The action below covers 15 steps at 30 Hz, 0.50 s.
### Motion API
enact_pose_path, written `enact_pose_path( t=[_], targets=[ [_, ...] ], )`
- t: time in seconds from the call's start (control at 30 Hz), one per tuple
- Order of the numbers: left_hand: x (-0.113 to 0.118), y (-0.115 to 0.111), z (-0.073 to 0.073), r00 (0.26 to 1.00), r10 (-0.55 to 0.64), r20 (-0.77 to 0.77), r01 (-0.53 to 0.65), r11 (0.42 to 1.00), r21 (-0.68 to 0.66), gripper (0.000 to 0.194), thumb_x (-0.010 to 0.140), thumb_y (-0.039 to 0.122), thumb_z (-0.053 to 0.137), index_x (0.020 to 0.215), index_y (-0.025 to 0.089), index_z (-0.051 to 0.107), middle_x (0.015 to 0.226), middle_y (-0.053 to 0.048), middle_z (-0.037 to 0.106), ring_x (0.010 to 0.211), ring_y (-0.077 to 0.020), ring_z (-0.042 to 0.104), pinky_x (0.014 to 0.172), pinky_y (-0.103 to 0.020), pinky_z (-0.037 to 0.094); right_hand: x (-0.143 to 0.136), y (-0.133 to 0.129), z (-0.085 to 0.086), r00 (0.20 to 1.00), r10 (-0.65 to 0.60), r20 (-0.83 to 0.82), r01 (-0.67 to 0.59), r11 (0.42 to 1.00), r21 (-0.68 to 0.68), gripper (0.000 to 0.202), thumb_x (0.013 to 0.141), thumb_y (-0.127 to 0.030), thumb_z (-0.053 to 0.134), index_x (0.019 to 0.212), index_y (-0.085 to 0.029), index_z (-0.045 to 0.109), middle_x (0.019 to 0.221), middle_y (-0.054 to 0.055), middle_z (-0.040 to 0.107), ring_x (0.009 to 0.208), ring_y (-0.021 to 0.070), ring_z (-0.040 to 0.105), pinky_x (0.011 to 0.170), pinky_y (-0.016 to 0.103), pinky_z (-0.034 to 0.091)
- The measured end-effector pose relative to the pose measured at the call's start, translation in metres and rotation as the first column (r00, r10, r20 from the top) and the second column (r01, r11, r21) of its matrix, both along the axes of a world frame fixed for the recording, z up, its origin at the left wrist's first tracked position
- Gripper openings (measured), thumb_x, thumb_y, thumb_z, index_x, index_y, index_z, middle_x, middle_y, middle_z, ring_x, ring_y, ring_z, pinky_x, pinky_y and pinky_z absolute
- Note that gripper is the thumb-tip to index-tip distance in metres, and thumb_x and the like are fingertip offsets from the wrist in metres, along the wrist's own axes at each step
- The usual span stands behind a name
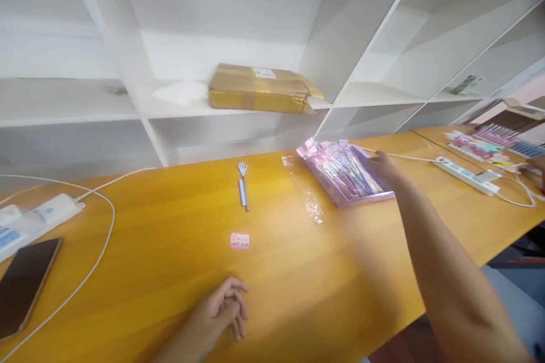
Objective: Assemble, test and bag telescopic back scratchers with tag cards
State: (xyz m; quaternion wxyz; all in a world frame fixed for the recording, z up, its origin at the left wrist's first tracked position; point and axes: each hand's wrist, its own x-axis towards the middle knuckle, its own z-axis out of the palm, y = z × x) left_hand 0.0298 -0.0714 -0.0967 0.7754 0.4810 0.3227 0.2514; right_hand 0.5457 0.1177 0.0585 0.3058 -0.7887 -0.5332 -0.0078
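Note:
My left hand [227, 306] hovers over the wooden table [170, 232] near its front, fingers loosely curled and apart, holding nothing. My right hand [383, 167] reaches to the right rim of a purple tray [366, 199]; its fingers are blurred and partly hidden. Several clear-wrapped items [344, 173] fill the tray. Left of the tray lies an empty clear wrapper [313, 207]. A small fork-like scratcher [244, 184] lies mid-table, a light blue piece [242, 193] beside its shaft. Nearer to me is a small pink card [239, 240].
At the left are a phone [28, 283], a power strip [46, 218] and white cables. Another power strip [466, 176] lies at the right, near more packaged goods and a person's hand [534, 173]. A taped cardboard box [259, 91] rests on the shelf behind.

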Motion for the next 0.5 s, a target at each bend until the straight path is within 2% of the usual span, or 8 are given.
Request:
enact_pose_path(
  t=[0.07, 0.13, 0.2, 0.23, 0.27, 0.33, 0.4, 0.5],
  targets=[
    [0.001, -0.001, -0.002, 1.000, 0.000, 0.001, 0.000, 1.000, -0.006, 0.042, 0.100, 0.058, 0.059, 0.118, 0.020, 0.058, 0.094, -0.006, 0.064, 0.071, -0.0158, 0.068, 0.066, -0.030, 0.054, -0.017, -0.008, 0.002, 0.999, 0.030, -0.009, -0.031, 0.999, -0.015, 0.048, 0.110, -0.031, 0.040, 0.141, 0.003, 0.055, 0.122, 0.031, 0.067, 0.106, 0.0230, 0.067, 0.085, 0.036, 0.050],
    [0.002, -0.003, -0.003, 1.000, 0.017, 0.007, -0.017, 1.000, -0.014, 0.042, 0.100, 0.058, 0.060, 0.117, 0.020, 0.058, 0.092, -0.005, 0.064, 0.067, -0.0148, 0.067, 0.063, -0.029, 0.053, -0.046, -0.018, -0.009, 0.993, 0.119, -0.016, -0.119, 0.992, -0.039, 0.042, 0.108, -0.033, 0.046, 0.139, -0.008, 0.060, 0.128, 0.024, 0.067, 0.108, 0.0221, 0.066, 0.088, 0.034, 0.049],
    [0.002, -0.004, -0.003, 0.999, 0.047, 0.018, -0.047, 0.999, -0.019, 0.043, 0.099, 0.058, 0.062, 0.115, 0.019, 0.058, 0.089, -0.004, 0.065, 0.063, -0.0135, 0.065, 0.060, -0.027, 0.051, -0.082, -0.026, -0.032, 0.976, 0.218, -0.014, -0.218, 0.968, -0.122, 0.035, 0.103, -0.038, 0.058, 0.129, -0.017, 0.067, 0.123, 0.016, 0.070, 0.101, 0.0227, 0.068, 0.087, 0.035, 0.050],
    [0.002, -0.004, -0.003, 0.998, 0.061, 0.025, -0.061, 0.998, -0.019, 0.043, 0.098, 0.058, 0.063, 0.114, 0.019, 0.058, 0.086, -0.003, 0.065, 0.061, -0.0131, 0.065, 0.059, -0.027, 0.050, -0.099, -0.028, -0.046, 0.967, 0.255, 0.004, -0.250, 0.949, -0.191, 0.037, 0.101, -0.041, 0.061, 0.129, -0.018, 0.066, 0.122, 0.016, 0.070, 0.101, 0.0246, 0.068, 0.088, 0.036, 0.051],
    [0.002, -0.004, -0.003, 0.997, 0.073, 0.031, -0.073, 0.997, -0.018, 0.042, 0.098, 0.057, 0.064, 0.114, 0.019, 0.058, 0.085, -0.003, 0.066, 0.061, -0.0129, 0.064, 0.059, -0.026, 0.049, -0.116, -0.028, -0.060, 0.954, 0.287, 0.088, -0.246, 0.915, -0.319, 0.041, 0.102, -0.043, 0.057, 0.133, -0.016, 0.062, 0.127, 0.017, 0.067, 0.106, 0.0268, 0.067, 0.090, 0.038, 0.050],
    [0.001, -0.002, -0.005, 0.994, 0.096, 0.055, -0.095, 0.995, -0.023, 0.040, 0.096, 0.054, 0.067, 0.112, 0.018, 0.060, 0.082, -0.004, 0.067, 0.061, -0.0129, 0.064, 0.060, -0.026, 0.048, -0.140, -0.025, -0.086, 0.926, 0.332, 0.181, -0.215, 0.856, -0.471, 0.040, 0.102, -0.038, 0.056, 0.132, -0.012, 0.059, 0.128, 0.021, 0.065, 0.114, 0.0306, 0.065, 0.094, 0.039, 0.049],
    [0.000, 0.000, -0.008, 0.988, 0.118, 0.098, -0.115, 0.993, -0.042, 0.039, 0.094, 0.052, 0.070, 0.111, 0.018, 0.061, 0.080, -0.004, 0.068, 0.059, -0.0128, 0.063, 0.059, -0.025, 0.047, -0.150, -0.021, -0.103, 0.912, 0.356, 0.205, -0.209, 0.831, -0.515, 0.033, 0.098, -0.029, 0.058, 0.125, -0.010, 0.060, 0.120, 0.021, 0.065, 0.113, 0.0316, 0.064, 0.094, 0.039, 0.049],
    [0.000, 0.003, -0.013, 0.977, 0.159, 0.143, -0.151, 0.987, -0.062, 0.038, 0.091, 0.050, 0.072, 0.108, 0.017, 0.063, 0.076, -0.003, 0.069, 0.055, -0.0119, 0.061, 0.055, -0.024, 0.044, -0.149, -0.017, -0.114, 0.910, 0.358, 0.210, -0.210, 0.833, -0.511, 0.025, 0.098, -0.021, 0.053, 0.120, -0.011, 0.060, 0.109, 0.020, 0.066, 0.104, 0.0291, 0.066, 0.088, 0.036, 0.050]
  ],
)
